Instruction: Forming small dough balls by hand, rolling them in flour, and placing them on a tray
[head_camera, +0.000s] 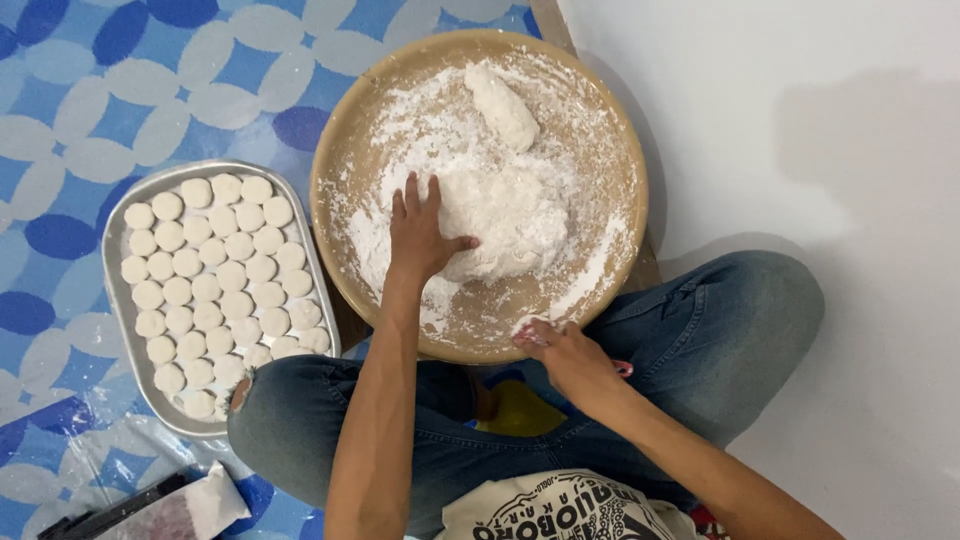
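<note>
My left hand (420, 235) presses flat, fingers spread, on soft lumpy dough (505, 225) in the floured round tray (335, 160); my right hand (565, 355) grips the tray's near rim.

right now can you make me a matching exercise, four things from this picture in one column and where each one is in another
Things:
1. left hand
2. right hand
3. small dough rounds
4. long dough piece

Places:
A. in rows on the metal tray
B. at the near rim of the round floured tray
C. pressed on the big dough mound
D. at the far side of the round tray, beyond the mound

Pairs: 1-C, 2-B, 3-A, 4-D
</note>
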